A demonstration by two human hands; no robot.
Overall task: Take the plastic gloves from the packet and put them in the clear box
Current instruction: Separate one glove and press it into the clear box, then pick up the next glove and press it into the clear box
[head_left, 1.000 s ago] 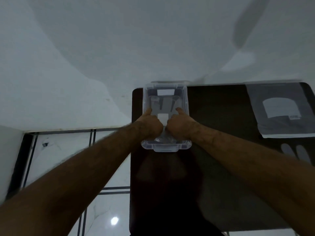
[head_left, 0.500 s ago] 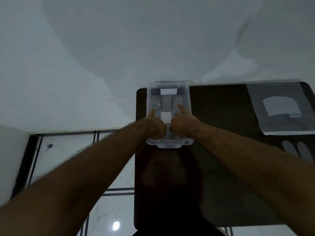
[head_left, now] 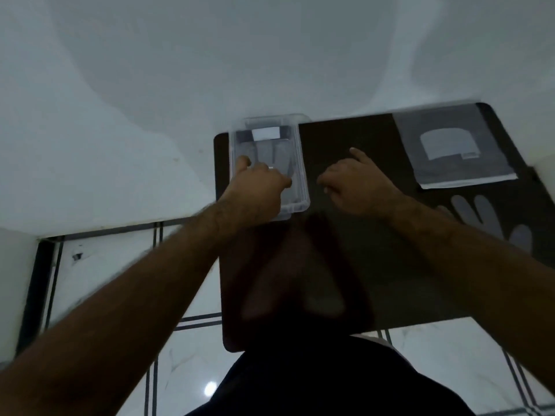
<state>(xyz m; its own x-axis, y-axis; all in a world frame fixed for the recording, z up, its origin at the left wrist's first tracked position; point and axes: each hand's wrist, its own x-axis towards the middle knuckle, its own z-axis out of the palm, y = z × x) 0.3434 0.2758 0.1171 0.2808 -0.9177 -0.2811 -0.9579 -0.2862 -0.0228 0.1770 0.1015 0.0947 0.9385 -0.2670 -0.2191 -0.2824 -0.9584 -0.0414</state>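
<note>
The clear box (head_left: 302,163) sits at the far left corner of the dark table (head_left: 360,265), with folded plastic gloves (head_left: 274,153) lying inside it. My left hand (head_left: 258,184) rests in the box on the gloves, fingers curled; whether it grips them I cannot tell. My right hand (head_left: 357,181) hovers over the bare table just right of the box, fingers loosely apart and holding nothing. The glove packet (head_left: 450,148) lies flat at the far right. A loose plastic glove (head_left: 492,217) lies below it, partly hidden by my right forearm.
A white wall rises right behind the table. White tiled floor (head_left: 120,280) with dark lines lies to the left and near right. My dark-clothed body (head_left: 315,379) is at the table's near edge.
My right hand has come out of the box and moved right over the table. My left hand stays in the box. The view has shifted left.
</note>
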